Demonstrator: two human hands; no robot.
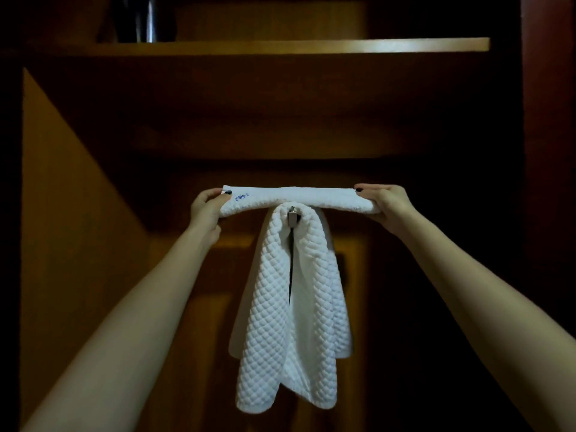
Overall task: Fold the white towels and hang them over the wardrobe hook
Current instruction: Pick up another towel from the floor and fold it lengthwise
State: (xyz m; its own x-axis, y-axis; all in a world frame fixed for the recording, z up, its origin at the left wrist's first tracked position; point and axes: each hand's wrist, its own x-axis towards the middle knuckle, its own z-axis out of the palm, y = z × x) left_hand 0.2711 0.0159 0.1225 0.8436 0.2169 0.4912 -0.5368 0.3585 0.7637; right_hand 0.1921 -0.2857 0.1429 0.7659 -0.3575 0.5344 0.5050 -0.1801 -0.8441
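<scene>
Wardrobe interior, seen from the head camera. The folded towel [299, 199], a long narrow white band, is held level between both hands directly above the metal hook [293, 216]. Its middle lies over the hook's top, though whether cloth and hook touch cannot be told. The left hand [207, 210] grips the band's left end, with the thumb on top beside a small blue mark [241, 197] and the fingers curled beneath. The right hand [386, 207] grips the right end in the same manner, with the thumb on top and the fingers wrapped under the cloth. Both arms are stretched forward and upward. A hanging towel [290, 307], white and quilted in a diamond pattern, is draped from the hook below the band. It falls in two lobes that part at the centre to show a dark gap, and its lower corners hang free. A wooden shelf [311, 46] runs across above the hands, well apart from both towels. A dark upright object [140, 20] stands on the shelf at upper left; its kind cannot be made out in the low light.
</scene>
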